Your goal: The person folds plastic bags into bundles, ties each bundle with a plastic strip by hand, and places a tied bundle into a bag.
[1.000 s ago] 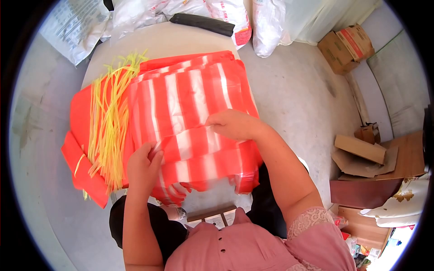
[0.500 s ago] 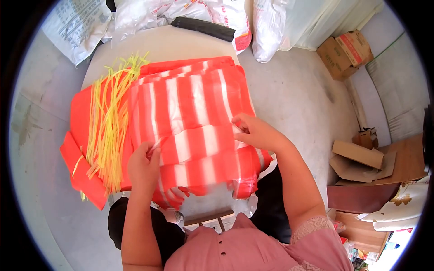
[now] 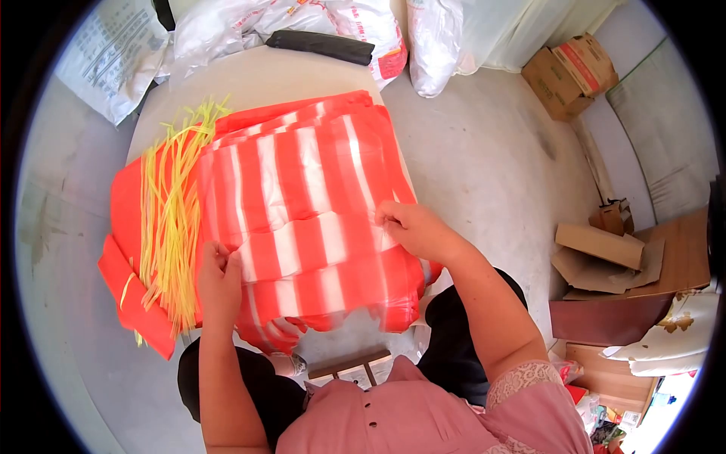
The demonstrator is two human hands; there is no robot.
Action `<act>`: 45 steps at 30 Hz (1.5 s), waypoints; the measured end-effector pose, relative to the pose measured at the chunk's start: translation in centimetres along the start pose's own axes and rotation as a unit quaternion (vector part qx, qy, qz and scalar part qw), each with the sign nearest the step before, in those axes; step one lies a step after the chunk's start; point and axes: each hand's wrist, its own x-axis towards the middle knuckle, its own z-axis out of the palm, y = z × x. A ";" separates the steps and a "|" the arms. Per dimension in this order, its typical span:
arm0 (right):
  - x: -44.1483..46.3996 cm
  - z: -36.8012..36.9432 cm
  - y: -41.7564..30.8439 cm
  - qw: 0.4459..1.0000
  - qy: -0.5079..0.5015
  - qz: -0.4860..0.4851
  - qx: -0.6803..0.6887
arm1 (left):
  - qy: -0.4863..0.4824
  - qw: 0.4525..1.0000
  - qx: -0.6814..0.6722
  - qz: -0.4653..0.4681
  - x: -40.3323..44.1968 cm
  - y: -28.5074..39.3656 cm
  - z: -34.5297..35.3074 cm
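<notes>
Pale table (image 3: 227,74), striped sheets (image 3: 311,178) — long axis near to far — hands (image 3: 414,227) pinching them

1. Looks like a small workroom or storeroom, possibly within a home; cannot be pinned down further.
2. Has a plain grey floor (image 3: 484,144), pale walls (image 3: 57,174) and a light curtain (image 3: 510,30).
3. Keeps printed plastic sacks (image 3: 370,30) beyond the tabletop (image 3: 238,76), plus cardboard boxes (image 3: 571,76) near a wall.
4. Carries layered red-and-white plastic sheets (image 3: 291,181) and yellow strips (image 3: 170,219) on the tabletop, suggesting handwork.
5. Includes brown wooden furniture (image 3: 684,253) and a floral cloth (image 3: 681,325), hinting at a home.
</notes>
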 end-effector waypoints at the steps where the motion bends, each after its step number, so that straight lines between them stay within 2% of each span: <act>1: 0.0 0.1 0.1 1.000 0.005 -0.010 0.005 | -0.011 1.000 -0.003 0.003 0.0 -0.3 -0.3; 7: 0.1 0.0 -0.2 1.000 -0.005 -0.004 -0.013 | -0.040 0.998 -0.038 0.029 -0.3 -0.8 -1.1; 16: 0.1 -1.3 -2.1 0.984 -0.032 0.001 -0.174 | -0.027 1.000 -0.013 0.003 -0.2 -1.8 -1.1; 19: 0.5 -0.6 -1.5 0.962 0.024 -0.071 -0.261 | -0.021 1.000 -0.007 0.004 -0.4 -1.5 -1.1; 22: 1.1 1.1 -2.1 0.951 0.090 -0.112 -0.273 | -0.012 1.000 0.013 0.006 -0.5 -1.3 -1.2; 25: 1.4 3.6 -3.9 0.961 0.096 -0.225 -0.127 | -0.011 1.000 0.029 0.005 -0.6 -1.2 -1.1; 28: 2.8 5.5 -4.8 0.953 0.098 -0.267 -0.104 | -0.018 1.000 0.015 -0.010 -0.7 -0.8 -1.1; 31: 4.3 6.2 -5.0 0.958 0.076 -0.262 -0.090 | -0.028 1.000 0.003 -0.010 -0.5 -1.2 -1.0; 34: 5.5 6.8 -5.1 0.972 0.060 -0.218 -0.062 | -0.043 0.999 0.024 -0.010 -0.6 -0.8 -1.2; 40: 6.5 7.4 -5.6 0.978 0.036 -0.153 -0.134 | -0.044 0.999 0.022 -0.013 -0.7 -0.7 -1.2; 43: 6.6 7.7 -5.7 0.964 0.068 -0.181 -0.183 | -0.041 0.999 0.014 -0.015 -0.9 -0.4 -1.3; 45: 6.8 8.0 -5.3 0.941 0.120 -0.240 -0.206 | -0.038 0.999 0.016 -0.017 -0.9 -0.2 -1.3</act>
